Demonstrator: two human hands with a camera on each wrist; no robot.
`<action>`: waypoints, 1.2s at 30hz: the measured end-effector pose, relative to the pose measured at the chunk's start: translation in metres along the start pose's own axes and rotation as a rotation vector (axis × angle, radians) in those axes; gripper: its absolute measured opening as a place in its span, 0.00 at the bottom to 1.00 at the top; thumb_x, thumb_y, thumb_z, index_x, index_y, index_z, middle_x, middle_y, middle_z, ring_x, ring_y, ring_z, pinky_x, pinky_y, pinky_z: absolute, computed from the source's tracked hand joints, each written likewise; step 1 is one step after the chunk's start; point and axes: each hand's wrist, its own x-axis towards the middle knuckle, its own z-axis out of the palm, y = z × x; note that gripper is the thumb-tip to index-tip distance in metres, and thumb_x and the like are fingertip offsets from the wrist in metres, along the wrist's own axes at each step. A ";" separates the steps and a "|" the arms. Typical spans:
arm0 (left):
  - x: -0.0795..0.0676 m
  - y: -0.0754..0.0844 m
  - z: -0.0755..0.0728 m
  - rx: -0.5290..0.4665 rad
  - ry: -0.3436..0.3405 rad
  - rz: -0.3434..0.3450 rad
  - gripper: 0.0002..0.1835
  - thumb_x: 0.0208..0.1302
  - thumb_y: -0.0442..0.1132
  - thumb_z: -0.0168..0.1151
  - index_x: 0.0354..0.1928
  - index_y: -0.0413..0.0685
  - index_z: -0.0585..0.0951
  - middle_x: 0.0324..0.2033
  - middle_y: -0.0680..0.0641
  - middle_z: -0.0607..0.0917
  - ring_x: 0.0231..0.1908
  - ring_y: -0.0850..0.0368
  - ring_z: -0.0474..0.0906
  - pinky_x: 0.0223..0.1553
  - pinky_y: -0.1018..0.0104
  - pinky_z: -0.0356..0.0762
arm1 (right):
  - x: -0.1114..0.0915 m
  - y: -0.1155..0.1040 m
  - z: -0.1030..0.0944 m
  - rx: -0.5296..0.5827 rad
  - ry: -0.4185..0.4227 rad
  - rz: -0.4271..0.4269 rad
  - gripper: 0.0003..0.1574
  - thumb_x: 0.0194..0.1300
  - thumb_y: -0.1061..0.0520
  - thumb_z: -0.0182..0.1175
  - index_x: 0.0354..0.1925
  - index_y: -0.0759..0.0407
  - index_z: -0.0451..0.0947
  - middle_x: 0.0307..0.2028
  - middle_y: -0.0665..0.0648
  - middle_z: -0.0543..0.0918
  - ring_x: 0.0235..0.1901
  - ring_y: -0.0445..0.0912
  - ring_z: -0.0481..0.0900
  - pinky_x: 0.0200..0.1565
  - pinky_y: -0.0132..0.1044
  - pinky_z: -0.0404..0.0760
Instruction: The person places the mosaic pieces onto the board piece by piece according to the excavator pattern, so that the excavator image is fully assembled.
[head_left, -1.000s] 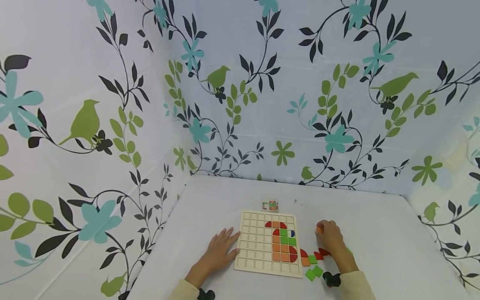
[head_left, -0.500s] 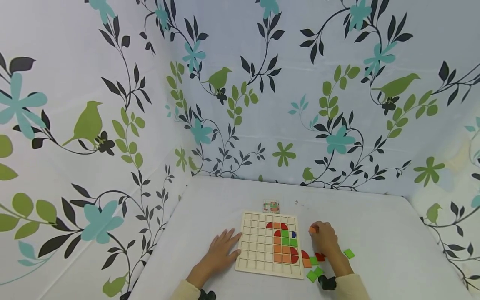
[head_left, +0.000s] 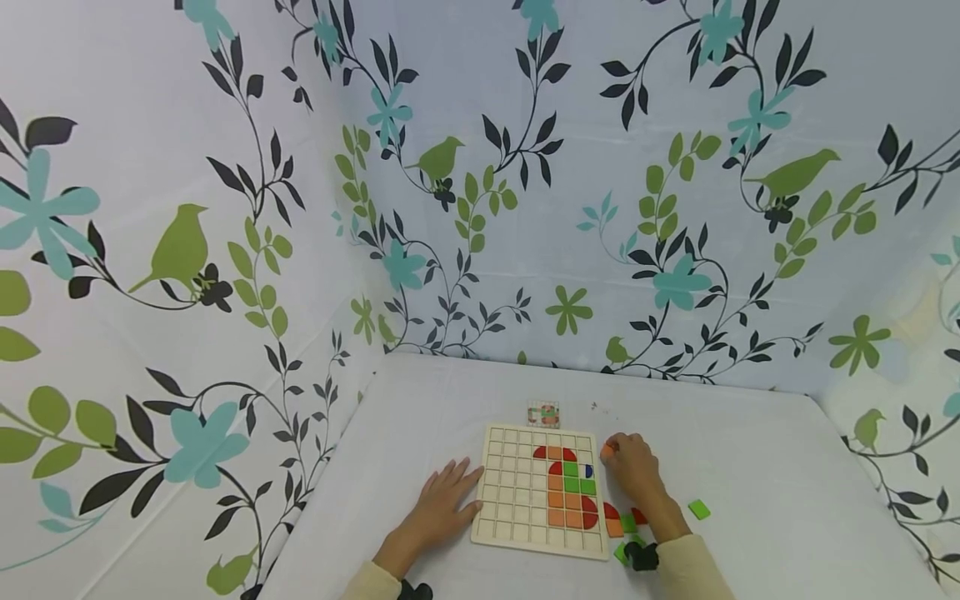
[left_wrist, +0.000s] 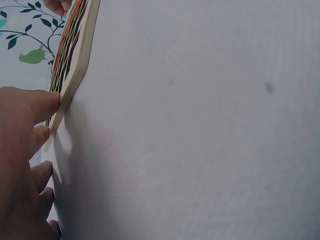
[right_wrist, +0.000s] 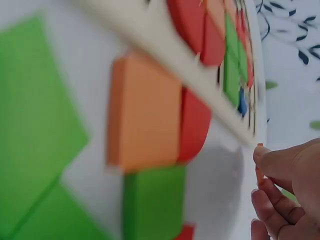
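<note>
- One orange tile [head_left: 607, 452] has moved leftward since the earlier frames, now just beside the right edge of the board [head_left: 507, 516].
- I see it pinched at the fingertips of the right hand [head_left: 634, 471].
- I read the left hand [head_left: 442, 505] as spread, touching the board's left edge.

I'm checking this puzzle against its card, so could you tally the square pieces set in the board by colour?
Orange squares: 6
Green squares: 3
Total on the board: 9
</note>
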 end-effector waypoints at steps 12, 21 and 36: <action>-0.001 0.002 -0.001 -0.004 0.006 -0.004 0.33 0.78 0.55 0.58 0.79 0.54 0.69 0.81 0.41 0.62 0.81 0.35 0.54 0.78 0.29 0.49 | -0.011 -0.056 0.032 0.028 -0.064 -0.338 0.10 0.72 0.54 0.69 0.46 0.54 0.78 0.39 0.51 0.78 0.38 0.46 0.72 0.41 0.48 0.74; -0.002 0.004 -0.003 0.003 0.015 0.000 0.33 0.78 0.55 0.59 0.79 0.55 0.69 0.81 0.41 0.63 0.81 0.35 0.55 0.78 0.29 0.50 | -0.018 -0.069 0.049 -0.023 -0.090 -0.477 0.07 0.70 0.55 0.72 0.41 0.50 0.81 0.36 0.44 0.77 0.36 0.42 0.70 0.39 0.40 0.67; -0.001 0.001 0.000 0.010 0.012 -0.001 0.33 0.78 0.56 0.58 0.80 0.55 0.68 0.81 0.41 0.63 0.81 0.35 0.54 0.78 0.30 0.50 | -0.021 -0.073 0.049 -0.105 -0.046 -0.491 0.08 0.68 0.56 0.73 0.43 0.52 0.83 0.36 0.46 0.80 0.36 0.43 0.72 0.38 0.39 0.68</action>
